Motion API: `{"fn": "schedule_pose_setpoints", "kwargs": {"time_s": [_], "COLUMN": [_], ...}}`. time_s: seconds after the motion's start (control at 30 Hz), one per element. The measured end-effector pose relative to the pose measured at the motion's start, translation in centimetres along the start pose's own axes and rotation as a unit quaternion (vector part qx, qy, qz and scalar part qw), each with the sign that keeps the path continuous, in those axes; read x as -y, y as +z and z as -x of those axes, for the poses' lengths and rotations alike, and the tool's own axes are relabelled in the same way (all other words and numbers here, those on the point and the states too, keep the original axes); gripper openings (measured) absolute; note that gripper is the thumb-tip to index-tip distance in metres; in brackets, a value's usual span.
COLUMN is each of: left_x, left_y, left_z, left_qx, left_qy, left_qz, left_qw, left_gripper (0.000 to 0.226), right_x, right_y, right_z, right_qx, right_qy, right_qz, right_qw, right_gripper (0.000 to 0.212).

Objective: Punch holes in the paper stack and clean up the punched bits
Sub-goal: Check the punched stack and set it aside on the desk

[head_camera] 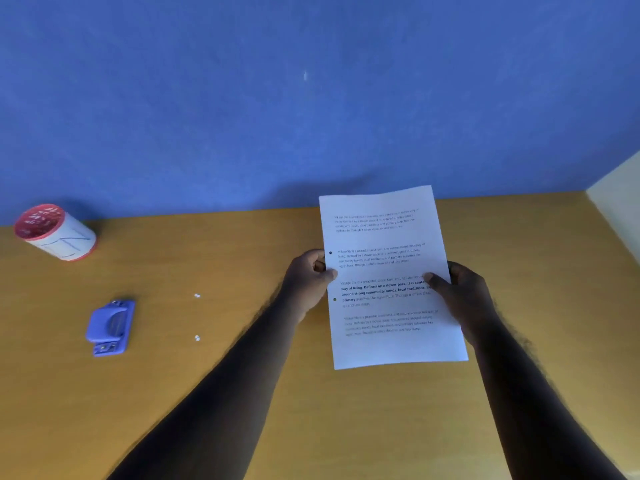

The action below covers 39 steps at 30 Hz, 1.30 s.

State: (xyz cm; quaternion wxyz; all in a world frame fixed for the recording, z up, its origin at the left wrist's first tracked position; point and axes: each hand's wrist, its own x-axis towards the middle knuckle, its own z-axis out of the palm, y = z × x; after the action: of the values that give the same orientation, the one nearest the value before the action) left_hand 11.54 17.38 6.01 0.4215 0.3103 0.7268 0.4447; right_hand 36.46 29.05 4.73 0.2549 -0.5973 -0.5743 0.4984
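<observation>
The white paper stack [388, 271], printed with text, is held up over the right half of the wooden table [242, 393]. Two punched holes show along its left margin. My left hand [310, 282] grips the stack's left edge between the holes. My right hand [464, 292] grips its right edge, thumb on the front. The purple hole punch [110, 327] lies on the table at the left, away from both hands. Two small clusters of white punched bits [197, 295] and bits [197, 338] lie on the table between the punch and my left arm.
A red-rimmed cup [55, 232] wrapped in white paper stands at the back left, with white bits inside. A blue wall [311, 98] rises behind the table's far edge. A pale wall [620, 209] borders the table at the right.
</observation>
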Motion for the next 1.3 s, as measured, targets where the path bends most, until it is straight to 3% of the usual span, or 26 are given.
{"fn": "schedule_pose_setpoints", "kwargs": {"time_s": [0.17,0.27,0.47,0.8,0.97,1.07,1.2,1.3], "left_x": [0.7,1.4,2.0,1.9,1.5,1.2,2.0,3.1], "left_y": [5.4,7.4,9.2,10.2,10.7,10.8,10.7,10.8], "left_z": [-2.7,-4.2,-6.3,-8.4,-8.1,-7.2,-5.7,-4.9], "left_qx": [0.021,0.018,0.003,-0.011,-0.021,-0.038,-0.050,-0.019], "left_qy": [-0.037,-0.042,-0.038,-0.015,0.024,0.051,0.135,0.150], "left_qz": [-0.004,-0.012,-0.043,-0.145,-0.305,-0.380,-0.438,-0.471], "left_qw": [0.999,0.999,0.998,0.989,0.952,0.923,0.887,0.869], "left_gripper": [0.062,0.070,0.070,0.045,0.044,0.042,0.039,0.042], "right_x": [-2.5,-3.5,-4.9,-5.3,-5.1,-5.2,-6.4,-7.9], "right_y": [-2.8,-3.5,-3.7,-2.5,-1.8,-1.2,0.3,1.2], "right_z": [-2.3,-3.6,-5.9,-7.8,-7.3,-6.2,-4.5,-3.4], "right_qx": [-0.034,-0.047,-0.049,-0.081,-0.118,-0.146,-0.068,-0.014], "right_qy": [0.022,0.032,0.041,0.030,0.010,-0.073,-0.171,-0.178], "right_qz": [0.031,0.055,0.103,0.247,0.352,0.399,0.430,0.465], "right_qw": [0.999,0.997,0.993,0.965,0.928,0.902,0.884,0.867], "right_gripper": [0.016,0.019,0.028,0.038,0.057,0.059,0.055,0.064]}}
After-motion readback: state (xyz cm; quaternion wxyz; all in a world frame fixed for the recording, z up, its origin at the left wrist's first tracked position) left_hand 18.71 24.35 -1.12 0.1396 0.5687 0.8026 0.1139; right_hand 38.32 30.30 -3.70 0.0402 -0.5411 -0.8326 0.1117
